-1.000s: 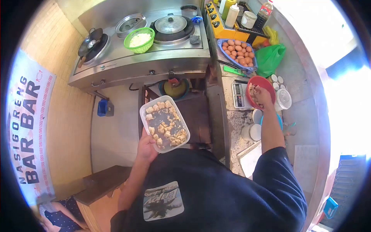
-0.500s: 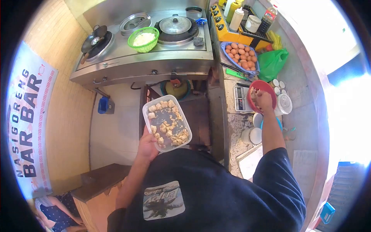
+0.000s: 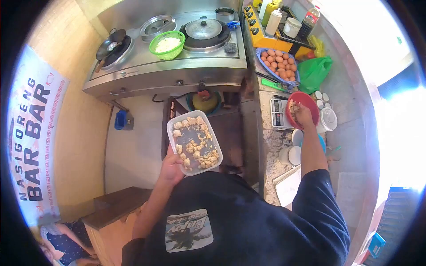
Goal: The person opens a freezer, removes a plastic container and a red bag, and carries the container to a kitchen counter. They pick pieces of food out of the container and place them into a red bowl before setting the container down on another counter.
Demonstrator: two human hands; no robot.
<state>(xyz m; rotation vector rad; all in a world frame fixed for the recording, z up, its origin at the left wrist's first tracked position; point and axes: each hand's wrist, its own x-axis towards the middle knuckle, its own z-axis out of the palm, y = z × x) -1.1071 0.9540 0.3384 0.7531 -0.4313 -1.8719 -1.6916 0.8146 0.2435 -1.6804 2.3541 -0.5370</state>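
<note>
My left hand (image 3: pixel 171 167) grips the near end of a clear plastic container (image 3: pixel 194 142) and holds it up in front of my chest. Several pale fried pieces and crumbs lie in it. My right hand (image 3: pixel 303 114) reaches into a red bowl (image 3: pixel 309 100) that sits on a small digital scale (image 3: pixel 278 113) on the counter at my right. Its fingers are down among the food in the bowl; whether they pinch any is hidden.
A steel stove (image 3: pixel 173 57) stands ahead with a wok (image 3: pixel 111 45), a lidded pot (image 3: pixel 203 28) and a green basket of white food (image 3: pixel 167 44). A tray of eggs (image 3: pixel 278 64), a green bag (image 3: pixel 313 72), sauce bottles and small bowls crowd the counter. A banner (image 3: pixel 33 142) hangs at left.
The view has shifted slightly. My right hand stays in the red bowl and has moved a little within it. My left hand holds the container nearly still.
</note>
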